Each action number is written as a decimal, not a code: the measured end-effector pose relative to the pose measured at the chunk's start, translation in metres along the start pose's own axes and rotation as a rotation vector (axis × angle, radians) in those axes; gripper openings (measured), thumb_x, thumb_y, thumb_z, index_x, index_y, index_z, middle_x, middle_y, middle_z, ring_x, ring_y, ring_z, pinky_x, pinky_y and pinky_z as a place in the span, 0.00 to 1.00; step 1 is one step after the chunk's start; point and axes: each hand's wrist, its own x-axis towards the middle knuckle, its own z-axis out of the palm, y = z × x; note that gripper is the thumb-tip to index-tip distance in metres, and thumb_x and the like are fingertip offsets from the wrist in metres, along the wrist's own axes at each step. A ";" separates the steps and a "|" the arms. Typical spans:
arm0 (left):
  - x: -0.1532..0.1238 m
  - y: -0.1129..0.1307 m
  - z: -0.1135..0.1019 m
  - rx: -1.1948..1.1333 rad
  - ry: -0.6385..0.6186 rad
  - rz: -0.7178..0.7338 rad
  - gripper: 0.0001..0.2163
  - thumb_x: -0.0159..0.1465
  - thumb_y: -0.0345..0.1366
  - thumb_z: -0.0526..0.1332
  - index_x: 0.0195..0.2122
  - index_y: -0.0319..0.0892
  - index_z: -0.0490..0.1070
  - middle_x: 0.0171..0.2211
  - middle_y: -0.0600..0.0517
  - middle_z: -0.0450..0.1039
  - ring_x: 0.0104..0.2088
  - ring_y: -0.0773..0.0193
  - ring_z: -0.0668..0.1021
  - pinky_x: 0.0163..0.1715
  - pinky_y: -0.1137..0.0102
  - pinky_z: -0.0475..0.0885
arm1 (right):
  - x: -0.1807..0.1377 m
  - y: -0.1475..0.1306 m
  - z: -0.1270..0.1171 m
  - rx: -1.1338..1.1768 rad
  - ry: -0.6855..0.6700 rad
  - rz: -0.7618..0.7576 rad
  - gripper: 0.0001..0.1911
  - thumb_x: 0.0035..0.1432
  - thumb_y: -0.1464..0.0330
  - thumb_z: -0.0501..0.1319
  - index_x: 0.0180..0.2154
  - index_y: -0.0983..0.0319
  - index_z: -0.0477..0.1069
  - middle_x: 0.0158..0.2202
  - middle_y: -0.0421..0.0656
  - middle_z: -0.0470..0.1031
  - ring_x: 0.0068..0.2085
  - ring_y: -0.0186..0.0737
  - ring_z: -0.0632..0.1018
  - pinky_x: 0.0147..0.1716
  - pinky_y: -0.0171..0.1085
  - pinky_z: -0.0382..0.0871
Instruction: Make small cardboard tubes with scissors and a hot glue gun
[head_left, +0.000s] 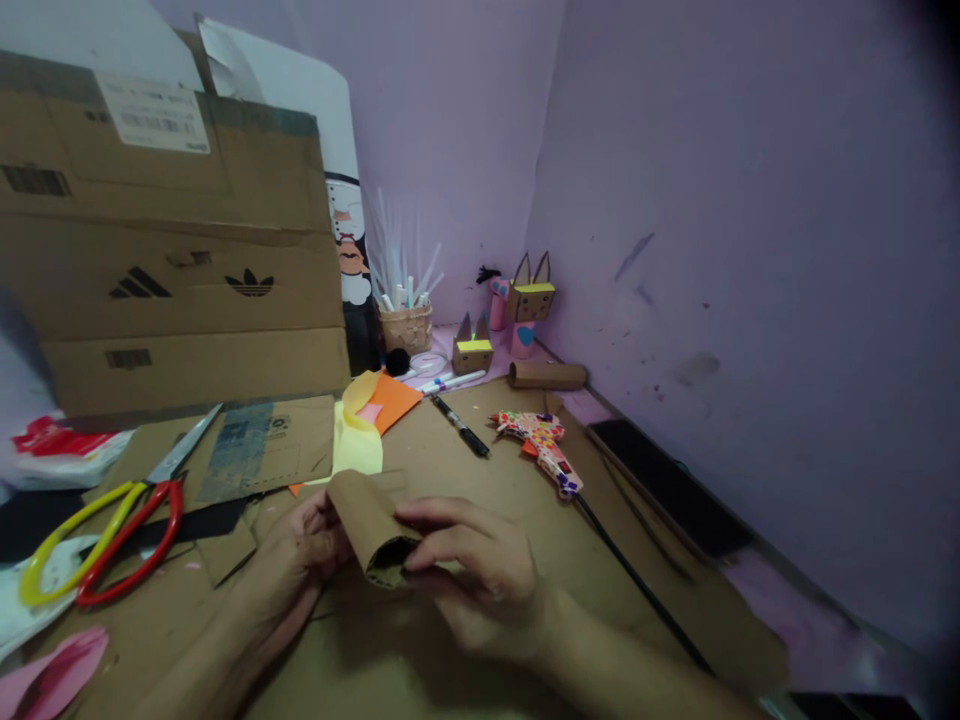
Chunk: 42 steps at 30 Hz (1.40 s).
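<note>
A brown cardboard tube (365, 520) is held in both hands above the cardboard-covered table, its open end tilted down toward me. My left hand (307, 550) grips its far left side, the fingertips partly hidden behind it. On the right, my right hand (476, 570) pinches the rim near the opening with thumb and fingers. Yellow paper (358, 445) lies just behind the tube. A glue gun (538, 445) with a colourful pattern rests to the right, its black cord running toward me. Behind the hands lies a black marker (460, 426).
Large scissors (135, 530) with red and yellow handles lie at left on cardboard scraps. A cardboard box (180, 250) stands behind them. Another tube (547, 375), cardboard animal heads (531, 300) and a basket (407, 328) of sticks are at the back. A dark phone-like slab (667, 485) lies along the right wall.
</note>
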 end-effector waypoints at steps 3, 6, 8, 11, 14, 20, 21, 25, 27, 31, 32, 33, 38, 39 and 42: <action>0.001 -0.002 -0.001 0.015 0.008 0.010 0.20 0.39 0.25 0.67 0.36 0.41 0.72 0.35 0.50 0.78 0.37 0.56 0.78 0.31 0.71 0.73 | -0.002 -0.002 0.001 0.001 -0.006 -0.015 0.09 0.52 0.77 0.58 0.35 0.59 0.70 0.45 0.50 0.76 0.44 0.39 0.78 0.41 0.36 0.74; 0.002 -0.002 -0.001 0.000 0.007 0.047 0.19 0.42 0.29 0.69 0.37 0.39 0.72 0.33 0.49 0.77 0.34 0.58 0.78 0.31 0.70 0.74 | 0.001 0.001 0.002 0.007 0.078 0.060 0.06 0.50 0.76 0.61 0.32 0.60 0.72 0.42 0.48 0.77 0.42 0.40 0.79 0.40 0.36 0.74; 0.002 -0.001 -0.001 0.005 0.040 0.107 0.21 0.45 0.30 0.70 0.41 0.39 0.70 0.34 0.48 0.76 0.32 0.61 0.78 0.30 0.71 0.74 | 0.005 0.009 0.003 0.033 0.230 0.295 0.03 0.48 0.74 0.63 0.27 0.60 0.73 0.36 0.46 0.79 0.39 0.41 0.79 0.39 0.38 0.74; 0.001 0.004 -0.005 0.075 0.121 0.199 0.28 0.45 0.32 0.71 0.47 0.41 0.66 0.37 0.48 0.76 0.31 0.63 0.77 0.26 0.72 0.74 | 0.014 0.028 0.007 0.234 0.437 0.771 0.04 0.47 0.68 0.63 0.27 0.62 0.73 0.27 0.43 0.78 0.31 0.41 0.79 0.35 0.40 0.74; -0.003 0.012 -0.016 0.220 0.234 0.245 0.24 0.46 0.37 0.70 0.45 0.42 0.68 0.39 0.48 0.75 0.33 0.62 0.76 0.27 0.71 0.72 | 0.019 0.047 0.011 0.512 0.448 0.926 0.15 0.46 0.66 0.64 0.38 0.65 0.73 0.37 0.48 0.79 0.37 0.42 0.80 0.43 0.44 0.72; -0.009 0.031 -0.047 1.069 0.411 0.320 0.14 0.51 0.42 0.65 0.39 0.47 0.75 0.34 0.47 0.76 0.35 0.50 0.76 0.31 0.66 0.66 | 0.000 0.068 0.020 0.365 0.291 0.911 0.37 0.47 0.66 0.63 0.59 0.61 0.57 0.60 0.55 0.61 0.52 0.48 0.73 0.48 0.47 0.70; -0.010 0.033 -0.050 1.193 0.399 0.333 0.13 0.52 0.42 0.63 0.40 0.47 0.75 0.35 0.46 0.76 0.37 0.47 0.76 0.31 0.64 0.65 | -0.005 0.070 0.020 0.291 0.304 0.889 0.39 0.48 0.66 0.62 0.61 0.61 0.53 0.60 0.55 0.61 0.53 0.49 0.73 0.48 0.48 0.70; -0.010 0.031 -0.051 1.410 0.281 0.378 0.16 0.55 0.41 0.59 0.44 0.43 0.73 0.41 0.41 0.74 0.42 0.41 0.74 0.36 0.59 0.66 | -0.010 0.068 0.017 0.065 0.267 0.697 0.35 0.52 0.68 0.59 0.61 0.58 0.51 0.58 0.52 0.62 0.55 0.46 0.70 0.50 0.48 0.67; -0.009 0.027 -0.047 1.487 0.207 0.384 0.22 0.52 0.41 0.61 0.48 0.40 0.71 0.49 0.38 0.70 0.50 0.40 0.69 0.44 0.55 0.64 | -0.007 0.057 0.014 -0.069 0.188 0.559 0.26 0.53 0.70 0.59 0.55 0.57 0.62 0.57 0.50 0.63 0.55 0.46 0.69 0.52 0.48 0.65; -0.013 0.019 -0.041 1.611 0.011 0.280 0.35 0.47 0.43 0.64 0.58 0.42 0.61 0.62 0.38 0.54 0.61 0.39 0.54 0.56 0.49 0.52 | 0.000 0.026 0.013 -0.167 -0.212 0.297 0.14 0.52 0.67 0.63 0.43 0.60 0.71 0.41 0.47 0.73 0.45 0.44 0.74 0.45 0.44 0.69; -0.015 0.018 -0.040 1.604 -0.055 0.264 0.38 0.46 0.43 0.65 0.59 0.42 0.59 0.62 0.38 0.53 0.62 0.40 0.53 0.57 0.49 0.49 | 0.000 0.021 0.014 -0.177 -0.314 0.257 0.19 0.49 0.65 0.65 0.44 0.60 0.70 0.42 0.48 0.73 0.45 0.46 0.73 0.45 0.45 0.69; -0.017 0.017 -0.040 1.595 -0.113 0.256 0.40 0.44 0.43 0.66 0.60 0.42 0.57 0.63 0.38 0.52 0.62 0.40 0.52 0.58 0.49 0.48 | -0.001 0.017 0.016 -0.200 -0.395 0.233 0.23 0.47 0.62 0.67 0.46 0.61 0.69 0.44 0.49 0.73 0.45 0.47 0.73 0.45 0.46 0.69; -0.022 0.008 -0.046 1.584 -0.193 0.237 0.36 0.47 0.35 0.62 0.60 0.41 0.58 0.62 0.37 0.53 0.62 0.41 0.55 0.57 0.50 0.51 | -0.004 0.013 0.025 -0.420 -0.585 0.215 0.24 0.51 0.61 0.64 0.49 0.65 0.67 0.52 0.55 0.70 0.53 0.53 0.69 0.52 0.52 0.63; -0.022 0.005 -0.048 1.570 -0.184 0.264 0.34 0.49 0.33 0.60 0.59 0.42 0.59 0.62 0.37 0.53 0.62 0.42 0.56 0.57 0.50 0.53 | -0.003 0.014 0.026 -0.452 -0.611 0.204 0.22 0.53 0.62 0.62 0.49 0.64 0.68 0.52 0.55 0.70 0.54 0.53 0.68 0.53 0.53 0.63; -0.021 0.000 -0.046 1.510 -0.181 0.387 0.27 0.50 0.28 0.56 0.55 0.41 0.66 0.59 0.37 0.60 0.59 0.43 0.62 0.54 0.53 0.59 | -0.002 0.017 0.028 -0.513 -0.632 0.137 0.16 0.57 0.67 0.58 0.47 0.64 0.69 0.52 0.56 0.71 0.55 0.53 0.70 0.52 0.53 0.65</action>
